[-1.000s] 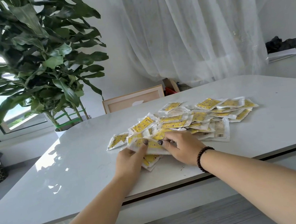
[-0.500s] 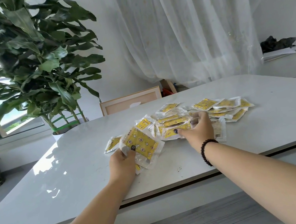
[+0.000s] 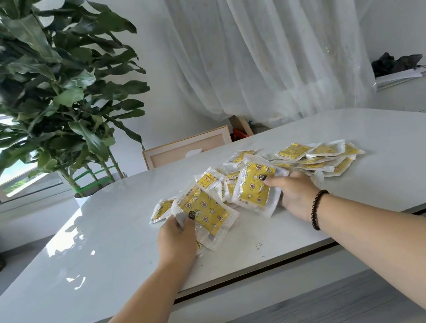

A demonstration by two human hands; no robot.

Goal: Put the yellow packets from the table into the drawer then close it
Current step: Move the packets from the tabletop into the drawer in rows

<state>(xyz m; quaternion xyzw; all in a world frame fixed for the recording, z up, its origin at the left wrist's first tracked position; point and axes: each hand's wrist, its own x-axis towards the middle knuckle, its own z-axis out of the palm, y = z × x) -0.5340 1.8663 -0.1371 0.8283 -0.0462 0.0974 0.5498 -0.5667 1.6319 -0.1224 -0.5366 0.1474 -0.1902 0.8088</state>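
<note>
Now both hands pinching yellow packets: left hand [image 3: 174,235] w/ left packet [image 3: 205,214], right hand [image 3: 295,195] w/ right packet [image 3: 256,189].

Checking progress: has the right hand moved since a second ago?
Yes. The right hand went rightward from the table's near edge, now gripping a packet.

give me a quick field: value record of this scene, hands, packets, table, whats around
left hand: left hand grips a yellow star-patterned packet in clear plastic, lifted at the pile's near left
right hand: right hand, black bead bracelet on its wrist, grips a second yellow patterned packet, tilted up
remaining packets: loose pile of yellow packets lying on the table
table: glossy white table
drawer: not clearly visible
surroundings: large green leafy plant at left, sheer white curtain behind, wooden picture frame beyond the table
</note>
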